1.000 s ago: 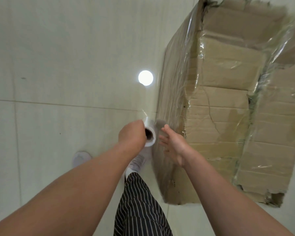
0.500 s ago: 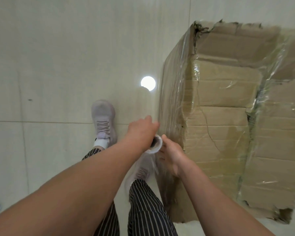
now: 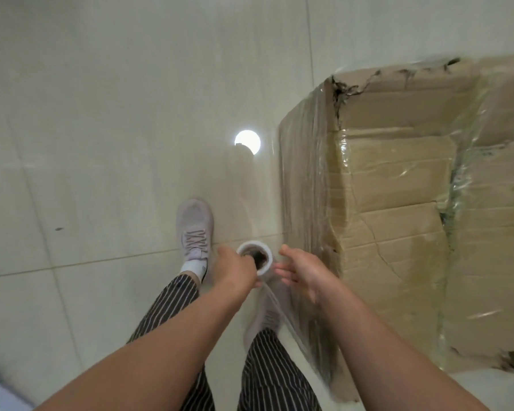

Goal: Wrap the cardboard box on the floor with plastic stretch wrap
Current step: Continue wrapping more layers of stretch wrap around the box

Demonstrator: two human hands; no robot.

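While the left hand (image 3: 236, 269) grips the stretch wrap roll (image 3: 255, 258) at its top end, the right hand (image 3: 301, 271) hovers just beside it, fingers spread, holding nothing. Film (image 3: 291, 318) runs from the roll to the near side of the cardboard box (image 3: 398, 218), which stands on the floor (image 3: 116, 129), partly wrapped. Judging by this, a lap is under way; next comes steady tension round the corner. The box's flaps are shut and its contents hidden
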